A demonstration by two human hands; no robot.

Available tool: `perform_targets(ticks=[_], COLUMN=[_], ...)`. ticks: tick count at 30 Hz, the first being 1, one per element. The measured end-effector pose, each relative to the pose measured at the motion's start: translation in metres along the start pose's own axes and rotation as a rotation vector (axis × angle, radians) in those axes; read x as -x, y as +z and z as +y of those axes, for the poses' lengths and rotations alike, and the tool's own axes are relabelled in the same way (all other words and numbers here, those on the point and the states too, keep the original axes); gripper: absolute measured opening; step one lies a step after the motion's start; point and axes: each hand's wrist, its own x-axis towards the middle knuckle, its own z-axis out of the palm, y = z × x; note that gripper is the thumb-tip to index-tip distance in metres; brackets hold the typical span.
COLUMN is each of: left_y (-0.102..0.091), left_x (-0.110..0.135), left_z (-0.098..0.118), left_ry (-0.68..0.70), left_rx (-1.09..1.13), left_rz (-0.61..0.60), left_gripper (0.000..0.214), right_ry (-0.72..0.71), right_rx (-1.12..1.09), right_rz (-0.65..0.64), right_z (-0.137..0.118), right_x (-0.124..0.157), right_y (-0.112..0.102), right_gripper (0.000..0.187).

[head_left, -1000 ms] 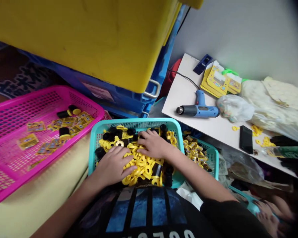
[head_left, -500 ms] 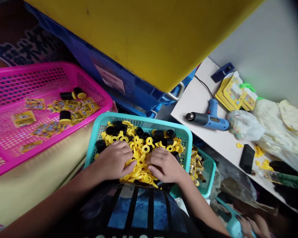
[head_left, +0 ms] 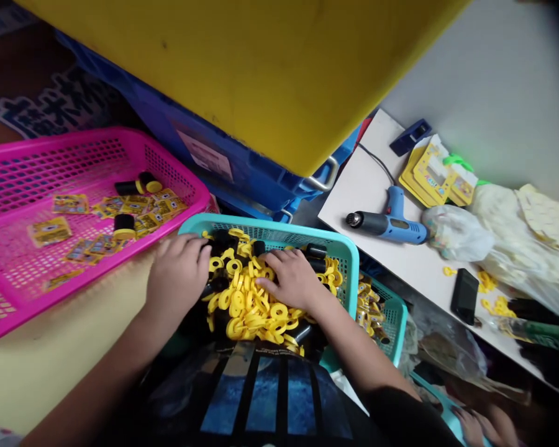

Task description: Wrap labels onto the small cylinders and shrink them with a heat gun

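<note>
Over a turquoise plastic basket [head_left: 307, 239], both hands sit in a heap of yellow plastic rings [head_left: 246, 304].
The right hand [head_left: 291, 280] lies on the heap, its fingers [head_left: 268, 280] spread and holding nothing that shows; the left hand [head_left: 177, 276] is curled at the basket's left corner, and whether it grips anything cannot be told. The glossy flat rings, too many to count, fill the space between the hands, with at least five black plastic cylinders [head_left: 317, 250] among them. Just left lies one pink plastic basket [head_left: 168, 164], with two black cylinders [head_left: 125, 226] and scattered printed yellow cards [head_left: 49, 231]. One second turquoise basket [head_left: 394, 316] sits just right, near a tabletop [head_left: 354, 186] bearing one blue heat gun [head_left: 391, 225] and one black phone [head_left: 464, 296].
</note>
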Motion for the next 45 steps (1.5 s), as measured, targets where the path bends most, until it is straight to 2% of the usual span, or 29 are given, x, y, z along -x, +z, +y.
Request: perform_targets(ticks=[4, 6, 8, 10, 12, 15, 19, 24, 29, 35, 38, 42, 45], left_y=[0.015, 0.019, 0.021, 0.021, 0.019, 0.014, 0.01, 0.012, 0.012, 0.012, 0.013, 0.007, -0.006], left_x=[0.001, -0.002, -0.007, -0.011, -0.011, -0.001, 0.017, 0.027, 0.027, 0.021, 0.015, -0.002, -0.014], left_z=[0.014, 0.021, 0.025, 0.028, 0.032, 0.045, 0.064, 0.07, 0.069, 0.068, 0.064, 0.054, 0.039], left_ry=[-0.036, -0.051, -0.064, -0.038, 0.024, 0.096, 0.199, 0.327, 0.399, 0.416, 0.382, 0.318, 0.306], left_rx=[-0.084, -0.082, -0.059, 0.009, 0.093, 0.152, 0.216, 0.262, 0.296, 0.336, 0.314, 0.239, 0.213], left_rz=[-0.165, -0.244, -0.337, -0.424, -0.479, -0.442, -0.372, -0.355, -0.338, -0.392, -0.394, -0.392, -0.371], left_gripper=[0.051, 0.057, 0.057, 0.052, 0.043, 0.036, 0.038, 0.037, 0.033, 0.03, 0.032, 0.039, 0.044], right_ry=[-0.166, -0.139, -0.059, -0.018, -0.017, -0.007, -0.003, -0.074, -0.129, -0.143, -0.166, -0.049, 0.182], right_rx=[-0.207, -0.304, -0.35, -0.365, -0.361, -0.343, -0.346, -0.329, -0.308, -0.273, -0.196, -0.103, -0.048], right_rz=[0.008, 0.076, 0.123, 0.114, 0.102, 0.165, 0.29, 0.338, 0.361, 0.352, 0.379, 0.555, 0.726], right_z=[-0.001, -0.002, -0.004, -0.004, -0.003, -0.001, 0.001, 0.003, 0.011, 0.016, 0.015, 0.019, 0.035], right_x=[0.004, 0.001, -0.005, -0.012, -0.016, -0.01, 0.007, 0.021, 0.03, 0.034, 0.041, 0.067, 0.098], right_y=[0.0, -0.001, -0.003, -0.004, -0.004, -0.004, -0.004, -0.007, -0.009, -0.012, -0.022, -0.033, -0.023], right_gripper=[0.039, 0.036, 0.041, 0.052, 0.054, 0.042, 0.021, 0.006, 0.003, 0.003, 0.015, 0.015, 0.016])
